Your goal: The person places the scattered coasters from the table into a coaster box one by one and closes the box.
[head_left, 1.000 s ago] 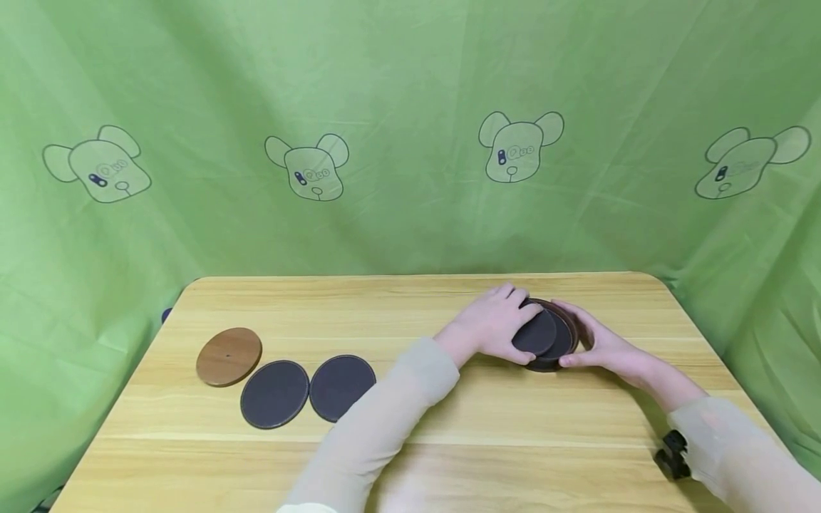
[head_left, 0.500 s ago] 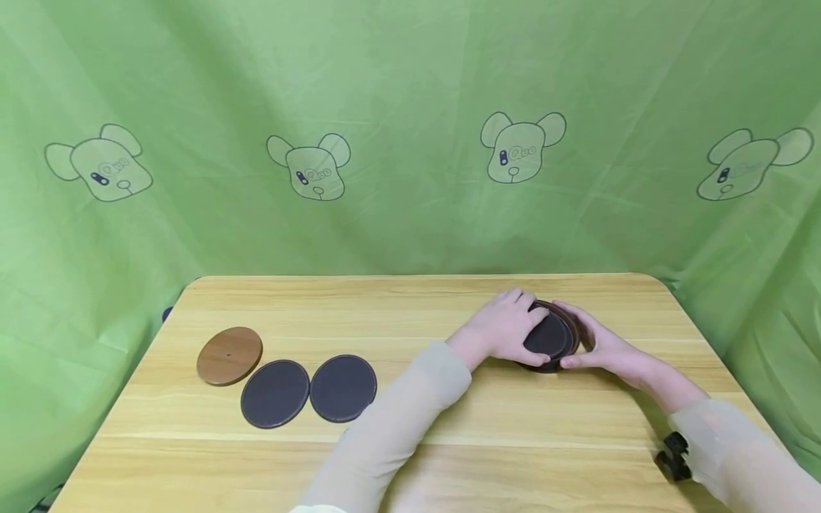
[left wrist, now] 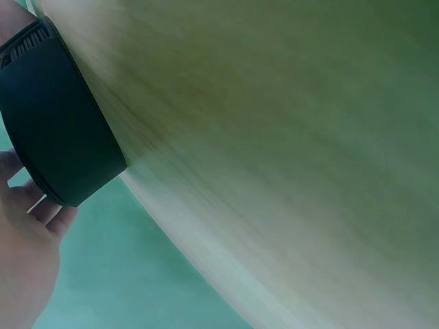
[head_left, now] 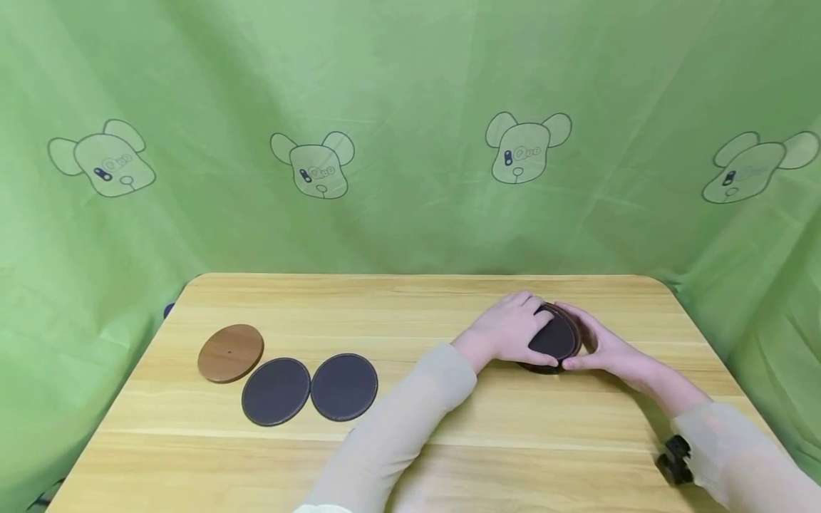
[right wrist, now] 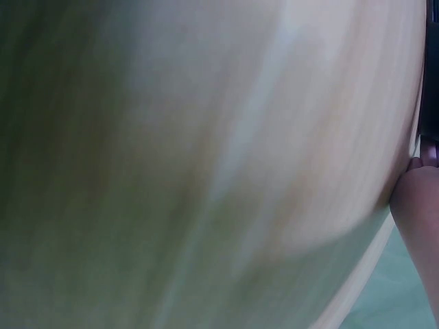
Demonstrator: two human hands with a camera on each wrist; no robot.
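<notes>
While my right hand curls round the holder, likely to steady it, my left hand, half-spread, grips the dark coaster atop it by the rim.

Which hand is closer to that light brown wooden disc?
The left hand. It is well to the right of the wooden disc, holding a dark coaster at the round holder; the right hand is farther right, curled round the holder's right side.

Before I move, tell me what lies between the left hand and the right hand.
A dark coaster, over a dark round holder, lies between the left hand and the right hand; the head view shows it.
</notes>
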